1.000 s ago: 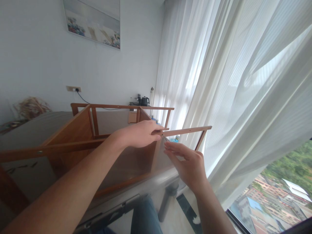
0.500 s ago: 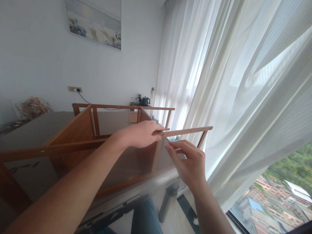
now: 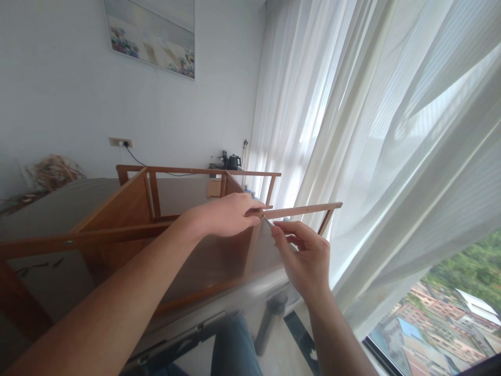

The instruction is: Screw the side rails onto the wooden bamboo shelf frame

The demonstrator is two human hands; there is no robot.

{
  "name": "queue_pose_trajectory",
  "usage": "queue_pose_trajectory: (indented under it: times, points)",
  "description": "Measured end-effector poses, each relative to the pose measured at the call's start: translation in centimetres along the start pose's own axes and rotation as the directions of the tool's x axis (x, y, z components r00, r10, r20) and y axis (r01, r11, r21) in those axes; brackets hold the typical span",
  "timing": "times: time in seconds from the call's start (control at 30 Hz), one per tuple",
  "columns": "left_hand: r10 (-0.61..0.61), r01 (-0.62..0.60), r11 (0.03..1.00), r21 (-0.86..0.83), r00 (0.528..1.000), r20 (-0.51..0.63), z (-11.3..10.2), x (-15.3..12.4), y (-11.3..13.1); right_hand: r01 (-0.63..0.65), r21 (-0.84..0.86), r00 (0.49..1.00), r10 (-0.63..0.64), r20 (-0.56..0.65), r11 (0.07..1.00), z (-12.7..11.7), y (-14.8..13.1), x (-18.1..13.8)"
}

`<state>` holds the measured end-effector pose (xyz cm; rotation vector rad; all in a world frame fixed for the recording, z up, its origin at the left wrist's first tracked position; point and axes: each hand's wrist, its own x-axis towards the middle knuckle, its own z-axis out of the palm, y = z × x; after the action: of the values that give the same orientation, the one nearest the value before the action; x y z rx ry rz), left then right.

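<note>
A wooden furniture frame point(image 3: 129, 206) lies on a grey table point(image 3: 58, 203). My left hand point(image 3: 225, 215) is closed over the frame's near rail point(image 3: 305, 210), at the joint where an upright meets it. My right hand point(image 3: 304, 256) is just below and to the right of that joint, fingers pinched on a thin metal tool point(image 3: 267, 221) whose tip points up into the joint. The rail runs on to the right past both hands.
White sheer curtains point(image 3: 371, 130) hang close on the right over a window showing buildings outside. A kettle point(image 3: 233, 162) stands on a small stand at the back. A wall socket point(image 3: 119, 142) and a picture point(image 3: 151, 34) are on the wall. My leg shows below the table edge.
My right hand has closed from flat open fingers into a pinch on the thin tool and risen slightly towards the joint. The left hand has stayed on the rail.
</note>
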<state>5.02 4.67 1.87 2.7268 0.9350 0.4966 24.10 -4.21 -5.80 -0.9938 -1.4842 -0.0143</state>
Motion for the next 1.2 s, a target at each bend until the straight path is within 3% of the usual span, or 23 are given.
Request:
queue_pose_trajectory:
  times: [0.1,0.2,0.4,0.7,1.2]
  points:
    - [0.009,-0.009,1.0,-0.004,1.0,0.012,-0.2,0.0,0.2,0.011,-0.003,0.999,-0.011,-0.039,1.0,0.1,0.3,-0.2]
    - [-0.001,0.001,1.0,0.007,1.0,0.008,-0.2,0.0,0.2,0.106,-0.104,0.992,-0.112,-0.058,0.989,-0.1,0.4,-0.4]
    - [-0.006,0.006,1.0,-0.007,1.0,0.011,0.0,-0.1,-0.1,0.306,-0.25,0.95,-0.311,0.021,0.919,-0.7,0.4,-0.8]
    - [-0.012,0.012,1.0,0.0,1.0,0.013,0.0,-0.1,-0.2,0.358,-0.261,0.933,-0.356,0.057,0.897,-1.0,0.6,-0.8]
    - [-0.013,0.013,1.0,0.007,1.0,0.017,0.1,0.0,-0.3,0.397,-0.318,0.907,-0.421,-0.007,0.861,-0.6,1.0,-0.5]
